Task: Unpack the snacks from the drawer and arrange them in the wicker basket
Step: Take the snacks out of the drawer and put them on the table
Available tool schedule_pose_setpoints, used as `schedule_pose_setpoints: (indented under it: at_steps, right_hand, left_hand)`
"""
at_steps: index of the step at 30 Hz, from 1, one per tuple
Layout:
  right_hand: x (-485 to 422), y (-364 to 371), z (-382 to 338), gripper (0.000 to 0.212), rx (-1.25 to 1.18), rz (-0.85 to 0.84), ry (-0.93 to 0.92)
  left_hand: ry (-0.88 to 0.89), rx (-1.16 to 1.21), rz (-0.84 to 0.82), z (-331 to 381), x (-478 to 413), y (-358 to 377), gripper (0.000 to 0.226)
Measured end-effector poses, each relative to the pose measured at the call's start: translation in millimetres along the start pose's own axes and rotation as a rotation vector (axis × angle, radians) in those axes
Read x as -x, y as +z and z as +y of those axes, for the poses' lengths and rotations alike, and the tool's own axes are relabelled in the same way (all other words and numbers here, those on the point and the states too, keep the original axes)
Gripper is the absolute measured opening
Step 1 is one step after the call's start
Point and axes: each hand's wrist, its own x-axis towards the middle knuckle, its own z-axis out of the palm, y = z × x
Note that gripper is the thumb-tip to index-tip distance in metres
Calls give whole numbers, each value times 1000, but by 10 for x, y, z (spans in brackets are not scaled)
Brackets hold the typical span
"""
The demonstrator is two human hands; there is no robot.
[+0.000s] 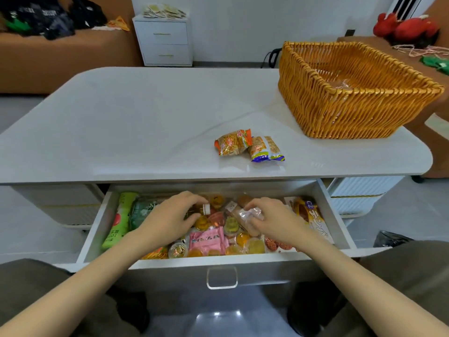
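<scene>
Head view: inside the open drawer [96,229], the left hand [167,218] closes around a small white-capped bottle [202,209]. The right hand [272,218] pinches a clear-wrapped snack [250,214]. Two snack packets [247,145] lie on the table [121,117]. The wicker basket [340,103] stands at the table's far right.

A small white two-drawer cabinet [163,40] stands against the far wall, a heap of pale packets [164,11] on top. Far left, a brown sofa [48,62] carries dark crumpled clothing [46,18]. Far right, red plush toys [408,26] sit on a brown surface.
</scene>
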Motion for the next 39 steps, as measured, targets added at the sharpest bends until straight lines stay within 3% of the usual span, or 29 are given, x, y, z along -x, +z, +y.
schedule_pose_setpoints:
  at_steps: [4,6,9,12,16,21,27,29,32,35,39]
  right_hand:
    - [-197,297,274,71,103,-106,181]
    - [-290,405,384,77,82,-80,245]
    - [-377,454,447,50,-5,-1,289]
    - [-338,430,395,21,-98,-48,265]
    - [-209,338,264,25,-44,-86,101]
    - [-159,-27,111,25,5,113,-34]
    - [-30,-317,-60,21,-550,87,-75]
    - [-12,-359,-43,23,-627,171,-73]
    - [10,-432,-1,33,-505,481,-78]
    - [12,-540,22,36,-218,719,-96]
    - [-79,-550,92,41,34,735,-175]
  left_hand:
    - [-106,-63,-63,-281,93,61,52]
    - [-106,-98,-37,-332,64,101,56]
    - [-95,-241,-67,-413,3,187,68]
    - [-170,-293,-216,-495,-55,306,91]
    - [-250,-365,-267,-581,-118,438,99]
    - [-332,-408,-215,-742,-153,444,108]
    - [-356,-389,-165,-745,-137,469,102]
    - [-347,-364,-163,-735,-72,474,103]
    - [-281,-308,-150,-695,47,439,112]
    - [-228,-126,-63,-646,112,366,115]
    - [-143,178,68,-389,184,199,104]
